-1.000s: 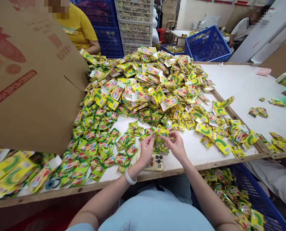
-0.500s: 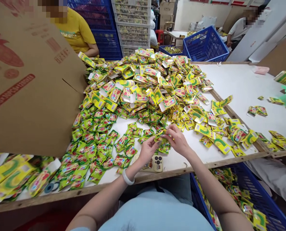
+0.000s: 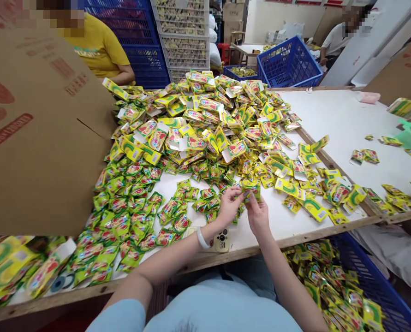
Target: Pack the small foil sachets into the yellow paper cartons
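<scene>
A small green and yellow packet (image 3: 251, 188) is held up between my two hands, over the near part of the white tabletop. My left hand (image 3: 230, 206), with a pale bangle on the wrist, pinches the packet's left side. My right hand (image 3: 259, 216) grips it from below and the right, thumb and fingers closed. Just left of my hands lies a loose cluster of green packets (image 3: 205, 203). Under my left wrist is a phone in a cream case (image 3: 222, 242), partly covered by the forearm.
A tall heap of yellow boxes (image 3: 198, 115) rises behind my hands. Green packets (image 3: 122, 212) spread leftward beside a large carton (image 3: 46, 138). Below the wooden table edge (image 3: 295, 239), a blue crate (image 3: 374, 276) holds packets. Two people sit farther back.
Both hands have moved right and the packet is now raised and turned more toward me. My right hand has gone from reaching over the packets to holding it from below.
</scene>
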A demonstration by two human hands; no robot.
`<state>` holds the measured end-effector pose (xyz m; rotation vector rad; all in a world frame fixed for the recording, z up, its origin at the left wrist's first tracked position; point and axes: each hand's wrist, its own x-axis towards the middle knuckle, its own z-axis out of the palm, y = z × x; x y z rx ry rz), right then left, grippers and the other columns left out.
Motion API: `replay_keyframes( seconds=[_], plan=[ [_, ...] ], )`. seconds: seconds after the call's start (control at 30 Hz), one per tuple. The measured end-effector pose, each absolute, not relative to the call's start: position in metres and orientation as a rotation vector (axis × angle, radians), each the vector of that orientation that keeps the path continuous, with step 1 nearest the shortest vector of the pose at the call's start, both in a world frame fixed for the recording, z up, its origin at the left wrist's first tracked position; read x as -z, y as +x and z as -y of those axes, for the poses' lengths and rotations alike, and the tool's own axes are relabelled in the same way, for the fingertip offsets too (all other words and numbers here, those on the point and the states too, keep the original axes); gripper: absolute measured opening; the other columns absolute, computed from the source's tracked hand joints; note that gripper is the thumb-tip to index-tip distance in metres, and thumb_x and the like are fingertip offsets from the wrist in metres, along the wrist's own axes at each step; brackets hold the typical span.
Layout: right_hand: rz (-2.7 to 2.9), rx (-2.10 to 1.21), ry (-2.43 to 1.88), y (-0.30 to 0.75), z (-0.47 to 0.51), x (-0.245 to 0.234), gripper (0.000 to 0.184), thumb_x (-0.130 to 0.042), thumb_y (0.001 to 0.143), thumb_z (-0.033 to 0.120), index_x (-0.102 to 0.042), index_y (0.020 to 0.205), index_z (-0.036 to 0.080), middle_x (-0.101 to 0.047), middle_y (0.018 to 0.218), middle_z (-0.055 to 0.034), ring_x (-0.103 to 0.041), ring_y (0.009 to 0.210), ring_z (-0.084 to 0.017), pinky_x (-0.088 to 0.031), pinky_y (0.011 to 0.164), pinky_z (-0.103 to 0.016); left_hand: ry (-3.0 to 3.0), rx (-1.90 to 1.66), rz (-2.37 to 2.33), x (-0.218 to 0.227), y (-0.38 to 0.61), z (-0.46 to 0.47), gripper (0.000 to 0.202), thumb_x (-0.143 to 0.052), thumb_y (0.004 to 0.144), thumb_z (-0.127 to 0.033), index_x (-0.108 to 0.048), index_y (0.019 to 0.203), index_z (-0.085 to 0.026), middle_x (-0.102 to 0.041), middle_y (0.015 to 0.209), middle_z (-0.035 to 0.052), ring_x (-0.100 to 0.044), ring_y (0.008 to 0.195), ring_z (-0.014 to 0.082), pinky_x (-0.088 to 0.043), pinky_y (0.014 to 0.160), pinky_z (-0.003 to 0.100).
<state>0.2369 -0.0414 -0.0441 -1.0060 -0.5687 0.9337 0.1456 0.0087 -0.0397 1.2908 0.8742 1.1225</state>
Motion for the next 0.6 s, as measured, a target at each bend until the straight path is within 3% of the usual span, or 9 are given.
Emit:
replay_keyframes(
  seconds=[0.07, 0.1, 0.2, 0.3, 0.37, 0.47, 0.6],
  plan=[
    [0.488, -0.843, -0.985, 0.253, 0.044, 0.04, 0.03, -0.071, 0.081, 0.043, -0.065, 0.105, 0.025, -0.071, 0.106, -0.0018, -0.07, 0.095, -0.017, -0.058, 0.084, -0.034, 1.554, -1.089, -0.876, 0.028, 0.155, -0.035, 0.028, -0.074, 0.079, -0.045, -0.075, 0.084, -0.018, -0.064, 0.109, 0.0118, -0.058, 0.111, 0.0269, -0.043, 0.104, 0.043],
    [0.476, -0.786, -1.008, 0.264, 0.046, 0.039, 0.03, -0.072, 0.081, 0.042, -0.065, 0.105, 0.024, -0.072, 0.105, -0.0015, -0.071, 0.09, -0.017, -0.06, 0.08, -0.034, 1.797, -1.057, -0.899, 0.02, 0.159, -0.052, 0.028, -0.07, 0.083, -0.043, -0.076, 0.097, -0.02, -0.062, 0.119, 0.0127, -0.054, 0.12, 0.0283, -0.038, 0.109, 0.045],
    [0.535, -0.688, -1.15, 0.294, 0.057, 0.038, 0.034, -0.076, 0.078, 0.041, -0.062, 0.101, 0.021, -0.073, 0.097, -0.0022, -0.072, 0.072, -0.016, -0.059, 0.059, -0.028, 2.543, -0.876, -1.116, -0.005, 0.163, -0.114, 0.071, -0.07, 0.083, -0.039, -0.046, 0.146, -0.016, -0.04, 0.152, 0.0189, -0.025, 0.146, 0.0352, -0.016, 0.12, 0.053],
    [0.618, -0.794, -1.202, 0.312, 0.069, 0.04, 0.038, -0.08, 0.074, 0.04, -0.057, 0.097, 0.02, -0.074, 0.089, -0.0012, -0.071, 0.061, -0.015, -0.054, 0.047, -0.023, 2.817, -0.64, -1.197, -0.02, 0.159, -0.157, 0.083, -0.066, 0.084, -0.027, -0.025, 0.154, -0.008, -0.041, 0.151, 0.0226, -0.013, 0.151, 0.0366, 0.002, 0.119, 0.06],
    [0.638, -0.927, -1.176, 0.316, 0.073, 0.039, 0.04, -0.081, 0.072, 0.041, -0.056, 0.095, 0.02, -0.074, 0.086, -0.0014, -0.072, 0.061, -0.017, -0.054, 0.045, -0.023, 2.876, -0.606, -1.062, -0.021, 0.152, -0.161, 0.079, -0.061, 0.085, -0.019, -0.023, 0.154, -0.007, -0.049, 0.146, 0.0221, -0.022, 0.149, 0.0348, 0.002, 0.118, 0.06],
    [0.614, -1.108, -1.107, 0.311, 0.071, 0.035, 0.043, -0.083, 0.069, 0.043, -0.056, 0.095, 0.022, -0.073, 0.084, 0.0, -0.073, 0.062, -0.018, -0.056, 0.046, -0.024, 2.854, -0.588, -0.735, -0.014, 0.13, -0.134, 0.08, -0.063, 0.083, -0.018, -0.025, 0.153, -0.008, -0.058, 0.136, 0.0204, -0.046, 0.136, 0.0326, -0.013, 0.119, 0.057],
    [0.64, -1.322, -1.037, 0.29, 0.06, 0.031, 0.041, -0.085, 0.067, 0.041, -0.055, 0.089, 0.023, -0.072, 0.082, 0.0032, -0.07, 0.056, -0.016, -0.056, 0.046, -0.025, 2.62, -0.553, -0.406, -0.009, 0.084, -0.077, 0.056, -0.058, 0.088, -0.017, -0.045, 0.143, -0.019, -0.063, 0.132, 0.0131, -0.059, 0.124, 0.0248, -0.03, 0.116, 0.046]
  ],
)
